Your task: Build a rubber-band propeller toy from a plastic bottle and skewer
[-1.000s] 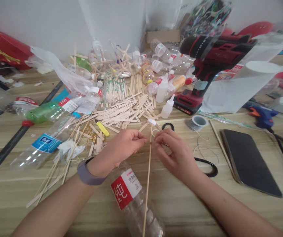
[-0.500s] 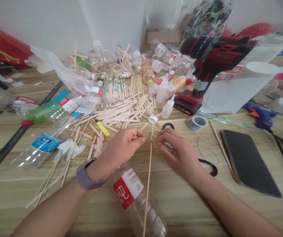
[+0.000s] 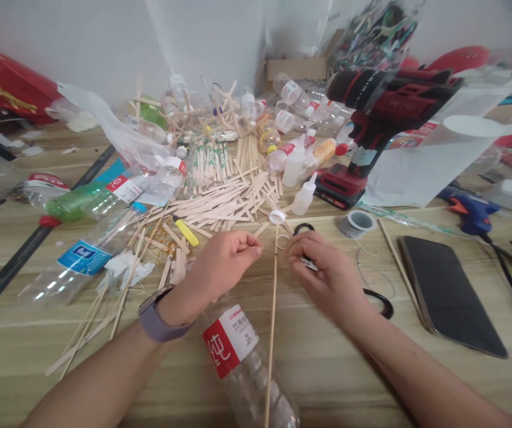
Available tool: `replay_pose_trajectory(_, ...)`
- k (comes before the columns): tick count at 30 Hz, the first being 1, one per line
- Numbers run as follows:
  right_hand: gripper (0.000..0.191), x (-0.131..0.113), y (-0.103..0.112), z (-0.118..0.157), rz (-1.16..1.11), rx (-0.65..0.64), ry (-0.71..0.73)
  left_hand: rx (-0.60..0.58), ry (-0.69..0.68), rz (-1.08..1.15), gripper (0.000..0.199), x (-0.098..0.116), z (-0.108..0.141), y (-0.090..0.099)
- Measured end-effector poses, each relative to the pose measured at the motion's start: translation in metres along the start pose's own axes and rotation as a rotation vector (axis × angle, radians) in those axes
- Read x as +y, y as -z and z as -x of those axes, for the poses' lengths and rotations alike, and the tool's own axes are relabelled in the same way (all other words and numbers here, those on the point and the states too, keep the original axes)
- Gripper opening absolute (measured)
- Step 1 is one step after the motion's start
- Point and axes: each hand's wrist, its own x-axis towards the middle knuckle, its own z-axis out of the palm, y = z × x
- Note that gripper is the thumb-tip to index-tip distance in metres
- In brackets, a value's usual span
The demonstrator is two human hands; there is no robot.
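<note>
Clear plastic, thin-walled and ribbed, forms the large water bottle (image 3: 256, 371) lying on the wooden table (image 3: 170, 380) below the hands; it should be light, slick and easily dented, best taken around its labelled middle with a soft grip. Above it, the left hand (image 3: 224, 264) and right hand (image 3: 327, 276) face each other on either side of the bamboo skewer (image 3: 272, 321), their thumbs and forefingers closed in pinches. That long skewer runs up between them, over the bottle, to the white cap (image 3: 276, 217) at its far end. Light and springy, it would likely snap if bent hard, so hold it close to the thread crossing. Smallest is the dark thread (image 3: 268, 251), crossing the skewer near its top; both pinches appear to grip it. Limp and slippery, it wants dry fingertips near each end.
</note>
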Motion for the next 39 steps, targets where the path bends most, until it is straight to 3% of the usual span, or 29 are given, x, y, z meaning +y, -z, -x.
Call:
replay_pose_trajectory(7,0.018,0.006,0.002,-0.005,0.039,0.082,-0.009,-0.019,-0.004,-0.185,0.017,0.009,0.004,0.001)
replay_pose_trajectory(11,0.016,0.007,0.002,-0.002,-0.008,-0.031,0.078,-0.014,-0.013,-0.277,0.012,0.009,0.006,0.002)
replay_pose_trajectory(20,0.014,0.004,0.000,0.003,-0.041,-0.153,-0.002,0.133,-0.028,-0.312,0.008,0.009,0.003,-0.001)
replay_pose_trajectory(30,0.011,0.008,-0.008,0.001,-0.044,-0.135,0.042,-0.090,-0.051,-0.121,0.013,0.008,0.000,0.000)
replay_pose_trajectory(39,0.013,0.007,-0.008,0.001,-0.044,-0.113,0.085,-0.191,0.059,0.134,0.012,-0.002,-0.006,-0.003)
